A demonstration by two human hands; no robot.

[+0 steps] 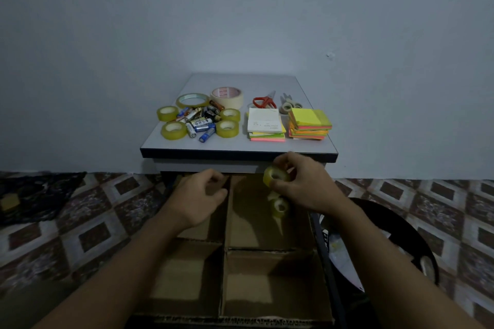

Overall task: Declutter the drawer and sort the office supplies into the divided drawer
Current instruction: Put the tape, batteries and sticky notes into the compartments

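The open drawer (226, 246) below the cabinet top is split by cardboard dividers into compartments. My right hand (302, 184) grips a small yellowish tape roll (275, 175) above the far right compartment. Another small tape roll (280, 205) shows blurred just under that hand, over the same compartment. My left hand (200, 195) hovers over the far left compartment with loosely curled fingers and holds nothing. On the cabinet top (240, 145) lie several tape rolls (173, 129), a heap of batteries (200, 119), sticky note stacks (310, 123), a white notepad (264, 120) and red scissors (264, 101).
A black bin (395, 243) with white paper inside stands right of the drawer. A dark cloth (34, 195) lies on the patterned floor at the left. The wall rises right behind the cabinet.
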